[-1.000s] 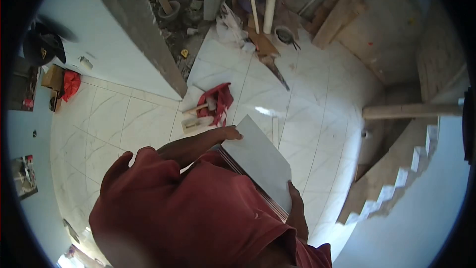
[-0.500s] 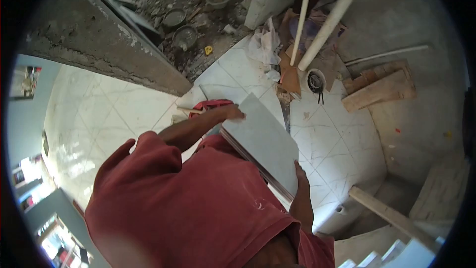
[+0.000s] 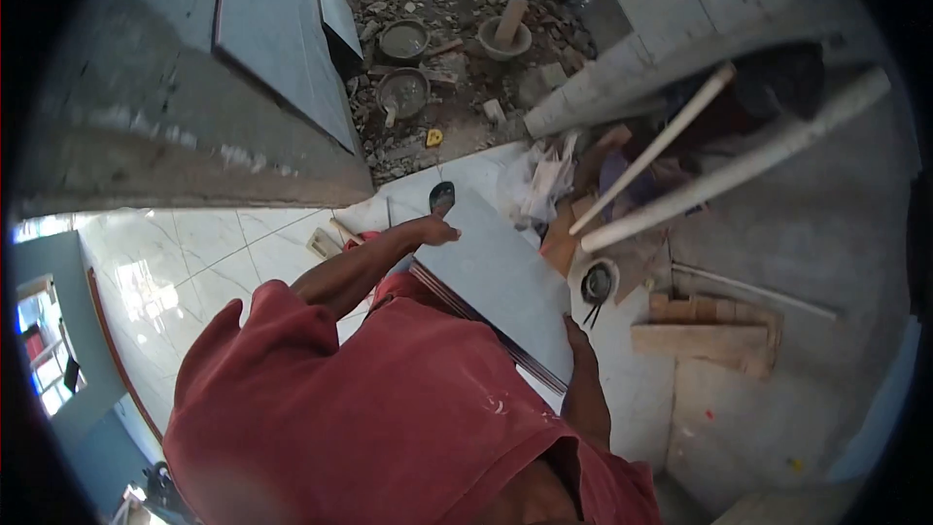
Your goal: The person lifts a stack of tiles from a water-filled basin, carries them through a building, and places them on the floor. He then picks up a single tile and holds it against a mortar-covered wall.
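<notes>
A stack of large white tiles [image 3: 501,277] is held in front of my red shirt, its layered reddish edges showing on the near side. My left hand [image 3: 434,231] grips the upper left corner, thumb on the top face and the other fingers hidden beneath. On the opposite side, my right hand [image 3: 580,338] is closed around the lower right edge, its fingers mostly under the stack. Just beyond the upper corner, a foot in a dark sandal [image 3: 443,196] rests on the white floor.
Rubble ground ahead holds round basins [image 3: 403,95], a bowl with a wooden block [image 3: 505,37] and a yellow tape measure [image 3: 433,138]. Long poles [image 3: 739,160] slant at right above a bucket [image 3: 597,282] and cardboard [image 3: 709,342]. A wall edge [image 3: 194,180] juts in at left; large panels [image 3: 282,39] lean beyond.
My view has turned and moved toward the rubble area, which now appears larger. The tile stack stays in both hands, and the sandalled foot has come into view.
</notes>
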Demonstrator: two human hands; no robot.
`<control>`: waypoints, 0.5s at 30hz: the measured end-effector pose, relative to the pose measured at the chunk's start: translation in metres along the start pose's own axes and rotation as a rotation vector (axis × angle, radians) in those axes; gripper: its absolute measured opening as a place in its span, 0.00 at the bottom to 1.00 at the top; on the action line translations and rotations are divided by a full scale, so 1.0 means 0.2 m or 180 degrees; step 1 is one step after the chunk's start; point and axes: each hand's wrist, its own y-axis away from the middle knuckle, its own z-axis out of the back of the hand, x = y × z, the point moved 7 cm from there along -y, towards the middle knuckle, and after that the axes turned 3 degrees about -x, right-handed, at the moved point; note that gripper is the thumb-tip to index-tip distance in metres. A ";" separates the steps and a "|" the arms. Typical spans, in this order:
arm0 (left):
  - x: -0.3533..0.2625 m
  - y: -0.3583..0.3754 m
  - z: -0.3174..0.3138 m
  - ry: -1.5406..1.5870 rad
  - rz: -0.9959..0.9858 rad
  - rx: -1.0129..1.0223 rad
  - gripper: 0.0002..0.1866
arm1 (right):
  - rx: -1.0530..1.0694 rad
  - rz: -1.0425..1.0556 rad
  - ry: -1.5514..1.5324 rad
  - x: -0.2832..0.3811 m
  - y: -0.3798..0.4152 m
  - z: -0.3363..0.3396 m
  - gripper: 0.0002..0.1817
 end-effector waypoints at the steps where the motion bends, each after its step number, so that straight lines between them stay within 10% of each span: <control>1: -0.17 0.11 0.18 0.0232 0.0233 0.0097 0.36 | 0.0011 0.0340 0.0324 0.06 -0.11 0.02 0.34; 5: -0.08 -0.04 0.43 0.0466 0.0600 0.0495 0.37 | 0.0388 0.0173 0.0107 0.56 -0.20 -0.01 0.33; 15: -0.16 0.04 1.05 0.2135 0.0860 -0.1137 0.26 | 0.0970 0.1292 0.1054 1.75 -0.81 -0.11 0.38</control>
